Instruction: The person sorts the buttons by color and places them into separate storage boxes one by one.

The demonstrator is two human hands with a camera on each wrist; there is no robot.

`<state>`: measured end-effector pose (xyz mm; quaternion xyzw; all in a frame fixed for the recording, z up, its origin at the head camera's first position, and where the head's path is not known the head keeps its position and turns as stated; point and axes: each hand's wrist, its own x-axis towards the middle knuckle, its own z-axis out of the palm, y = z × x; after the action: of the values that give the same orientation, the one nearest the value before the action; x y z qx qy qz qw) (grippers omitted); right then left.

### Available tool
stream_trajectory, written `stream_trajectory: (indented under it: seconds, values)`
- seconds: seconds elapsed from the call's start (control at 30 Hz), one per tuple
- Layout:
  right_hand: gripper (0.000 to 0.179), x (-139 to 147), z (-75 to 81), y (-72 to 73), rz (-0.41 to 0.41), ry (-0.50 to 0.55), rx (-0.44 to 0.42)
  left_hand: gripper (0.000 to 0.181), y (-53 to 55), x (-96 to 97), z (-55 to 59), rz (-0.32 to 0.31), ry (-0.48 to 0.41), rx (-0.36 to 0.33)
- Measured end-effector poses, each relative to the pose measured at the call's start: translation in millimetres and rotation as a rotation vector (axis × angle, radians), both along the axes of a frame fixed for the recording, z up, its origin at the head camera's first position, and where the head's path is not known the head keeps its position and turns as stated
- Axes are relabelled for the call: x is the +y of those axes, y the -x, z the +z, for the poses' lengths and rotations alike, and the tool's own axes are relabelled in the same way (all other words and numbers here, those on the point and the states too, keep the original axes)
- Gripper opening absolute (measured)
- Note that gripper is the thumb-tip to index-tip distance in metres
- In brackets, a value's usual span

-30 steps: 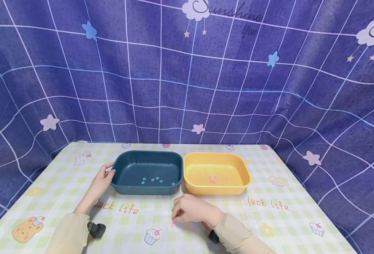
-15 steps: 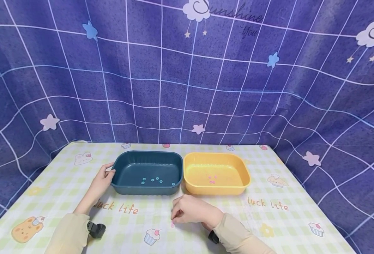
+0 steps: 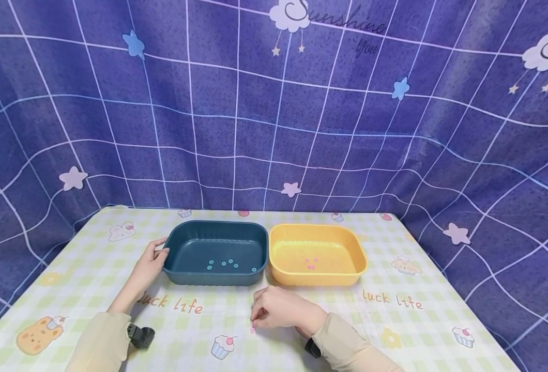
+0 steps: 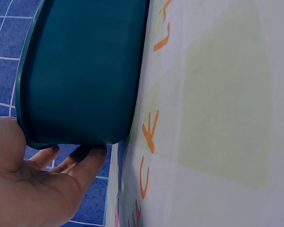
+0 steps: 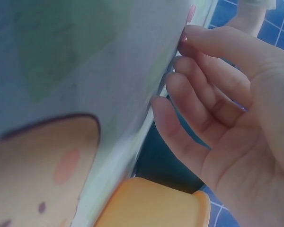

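My left hand [image 3: 151, 260] holds the left end of a dark teal plastic basin [image 3: 215, 279], thumb at the rim and fingers against the outer wall, as the left wrist view shows. Several small teal ring-like discs [image 3: 224, 263] lie in that basin. My right hand [image 3: 285, 307] is low over the tablecloth, in front of the basins, its thumb and index fingertip pinching a small pink disc [image 5: 185, 36], mostly hidden by them. Just beyond those fingertips another pink piece [image 5: 191, 13] lies on the cloth. Several pink discs [image 3: 310, 267] lie in the yellow basin [image 3: 318, 279].
The two basins stand side by side, ends nearly touching, on a table with a checked, cartoon-printed tablecloth [image 3: 181, 330]. A purple-blue grid-patterned curtain [image 3: 218, 113] hangs behind and around the table. Black camera mounts [image 3: 141, 337] sit on both wrists.
Both hands stay almost in place; the right hand has shifted very slightly down, toward the near edge. The basins and the discs in them look unchanged.
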<state>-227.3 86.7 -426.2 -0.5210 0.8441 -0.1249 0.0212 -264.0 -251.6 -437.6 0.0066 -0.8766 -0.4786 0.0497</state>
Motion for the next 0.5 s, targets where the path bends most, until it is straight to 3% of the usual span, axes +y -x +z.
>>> stream_trajectory:
  seconds: [0.17, 0.5]
  values:
    - [0.005, 0.7, 0.2, 0.6, -0.001, 0.012, -0.004, 0.052, 0.4, -0.7, 0.0, -0.008, 0.001, 0.002]
    - [0.004, 2.8, 2.9, 2.8, -0.021, 0.091, -0.115, 0.052, 0.7, 0.4, 0.7, 0.003, 0.005, -0.009]
